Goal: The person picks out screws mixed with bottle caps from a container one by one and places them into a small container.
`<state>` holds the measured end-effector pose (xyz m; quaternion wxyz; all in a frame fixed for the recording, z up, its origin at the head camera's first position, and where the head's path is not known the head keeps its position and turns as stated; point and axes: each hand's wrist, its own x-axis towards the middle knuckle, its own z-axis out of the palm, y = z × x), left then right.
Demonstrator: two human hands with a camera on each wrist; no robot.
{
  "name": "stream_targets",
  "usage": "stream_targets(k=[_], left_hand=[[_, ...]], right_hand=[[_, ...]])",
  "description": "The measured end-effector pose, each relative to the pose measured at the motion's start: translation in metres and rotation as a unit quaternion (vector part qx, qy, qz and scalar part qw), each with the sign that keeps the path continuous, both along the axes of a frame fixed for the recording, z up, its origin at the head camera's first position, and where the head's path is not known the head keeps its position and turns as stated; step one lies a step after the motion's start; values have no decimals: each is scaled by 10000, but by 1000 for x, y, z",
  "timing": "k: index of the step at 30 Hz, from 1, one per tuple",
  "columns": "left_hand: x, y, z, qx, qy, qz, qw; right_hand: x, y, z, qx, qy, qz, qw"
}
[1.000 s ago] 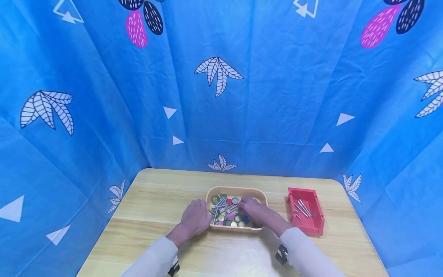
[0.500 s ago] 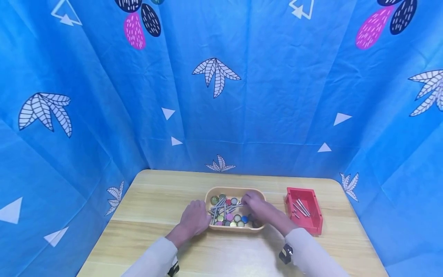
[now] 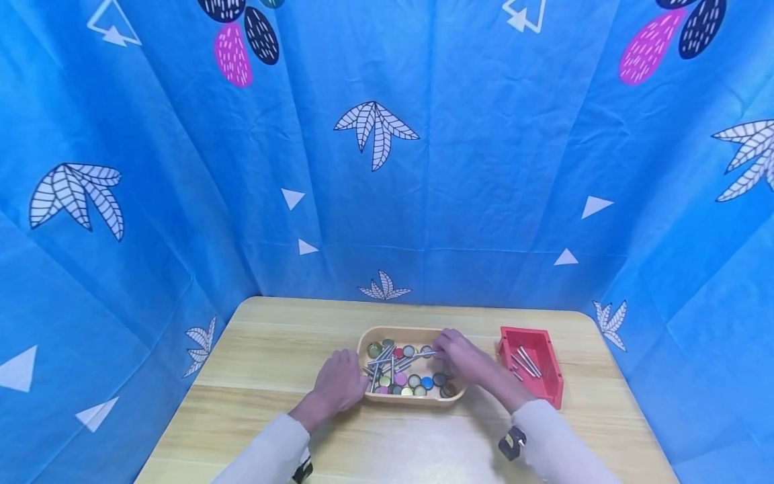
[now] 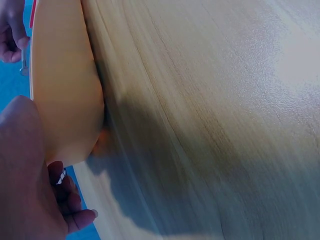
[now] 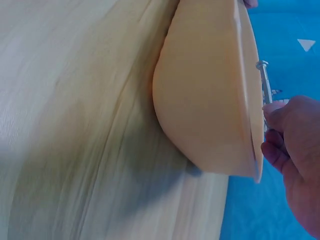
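A beige tray (image 3: 417,400) holds several silver nails (image 3: 379,366) and bottle caps (image 3: 401,380) of mixed colours. My left hand (image 3: 341,381) grips the tray's left end; in the left wrist view the thumb (image 4: 20,112) lies at the rim and the other fingers curl at the end wall. Over the tray's right end, my right hand (image 3: 461,358) pinches one nail (image 5: 266,85) between thumb and fingers. Its flat head sticks out leftward, just above the rim in the right wrist view. The tray wall hides the contents in both wrist views.
To the right of the tray stands a red bin (image 3: 553,383) with several nails (image 3: 526,361) inside. Both containers are on a light wooden table (image 3: 272,336). Blue patterned curtains (image 3: 471,134) surround the table at the back and sides.
My right hand has moved right and slightly up from the pile, bringing a nail with it toward the tray's right end. The left hand stays at the tray's left end.
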<state>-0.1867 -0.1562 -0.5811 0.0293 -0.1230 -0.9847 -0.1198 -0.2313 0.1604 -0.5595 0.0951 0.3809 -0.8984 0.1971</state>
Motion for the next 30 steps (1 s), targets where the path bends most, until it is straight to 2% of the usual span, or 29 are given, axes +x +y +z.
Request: stream_targets(k=[6, 13, 18, 20, 23, 26, 30], left_hand=[[-1, -1, 0, -115, -85, 28, 9999], [-2, -1, -2, 18, -87, 15, 10000], [-2, -1, -2, 6, -49, -4, 10000], [-2, -1, -2, -13, -34, 11, 10000], [-2, -1, -2, -22, -76, 49, 10000], [-2, -1, -3, 7, -130, 48, 9999], [-2, -1, -2, -27, -156, -1, 9999]], right_hand=[[0, 12, 5, -270, -130, -15, 9995], [1, 28, 4, -225, 147, -313, 9991], [10, 42, 12, -296, -868, -810, 9925], [12, 47, 13, -333, -1065, -942, 9893], [10, 53, 10, -325, -697, -954, 9925], [8, 60, 6, -242, -42, -901, 9956], [9, 69, 6, -337, 85, -1037, 9940]])
